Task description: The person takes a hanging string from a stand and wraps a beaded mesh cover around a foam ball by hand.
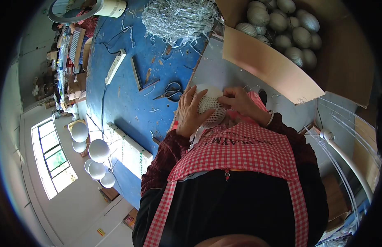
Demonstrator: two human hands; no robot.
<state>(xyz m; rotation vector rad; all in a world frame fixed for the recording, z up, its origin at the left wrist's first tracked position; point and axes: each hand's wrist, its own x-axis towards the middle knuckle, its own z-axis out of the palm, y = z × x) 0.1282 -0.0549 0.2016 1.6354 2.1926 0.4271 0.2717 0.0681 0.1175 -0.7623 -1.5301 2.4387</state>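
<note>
A white ball [211, 108] with a net-like, perforated cover sits at my lap, by the table's edge. My left hand [189, 112] cups its left side, with fingers curved over the surface and the thumb stretched across the front. At the ball's right side my right hand [239, 103] is closed in a pinch against the cover. What lies between those fingertips is hidden. A pair of dark-handled scissors [171, 92] rests on the blue table [117, 96], just left of my left hand.
A tangled heap of silvery-white cords [178, 18] lies at the table's far end. At upper right, an open cardboard box [265, 59] holds several wrapped balls [278, 21]. Two bar-shaped pieces lie near the scissors. Several plain white balls [99, 150] stand at the left.
</note>
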